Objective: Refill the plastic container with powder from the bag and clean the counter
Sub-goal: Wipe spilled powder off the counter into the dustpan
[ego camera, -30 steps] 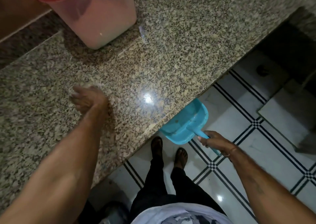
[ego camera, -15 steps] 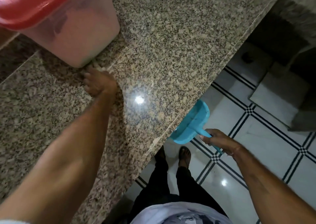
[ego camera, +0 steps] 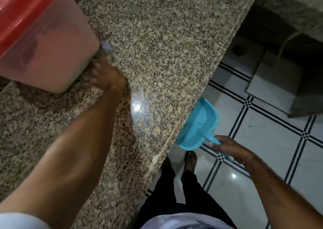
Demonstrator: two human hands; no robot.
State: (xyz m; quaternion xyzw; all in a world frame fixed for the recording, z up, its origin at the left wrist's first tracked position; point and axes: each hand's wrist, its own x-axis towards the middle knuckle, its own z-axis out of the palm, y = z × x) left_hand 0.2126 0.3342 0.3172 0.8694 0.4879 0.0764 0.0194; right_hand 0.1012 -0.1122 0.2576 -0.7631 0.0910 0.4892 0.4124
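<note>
A translucent plastic container (ego camera: 52, 57) with a red lid (ego camera: 22, 14) stands on the speckled granite counter (ego camera: 166, 45) at the upper left, with pale powder inside. My left hand (ego camera: 104, 75) lies flat on the counter, fingers spread, right at the container's near corner; it is motion-blurred and holds nothing. A small clear scrap (ego camera: 107, 48) lies on the counter by that corner. My right hand (ego camera: 227, 148) grips the handle of a blue dustpan (ego camera: 201, 125), held below the counter's front edge with its mouth against the edge. The bag is out of view.
The counter's front edge runs diagonally from upper right to bottom middle. Beyond it is a white tiled floor (ego camera: 271, 141) with dark lines, where my feet (ego camera: 190, 159) stand. A dark recess (ego camera: 262, 28) and a grey slab (ego camera: 274, 82) lie at the upper right.
My left hand has swept across the counter from the left middle toward the container's corner. The dustpan has stayed at the counter edge in my right hand. The view has shifted closer to the container.
</note>
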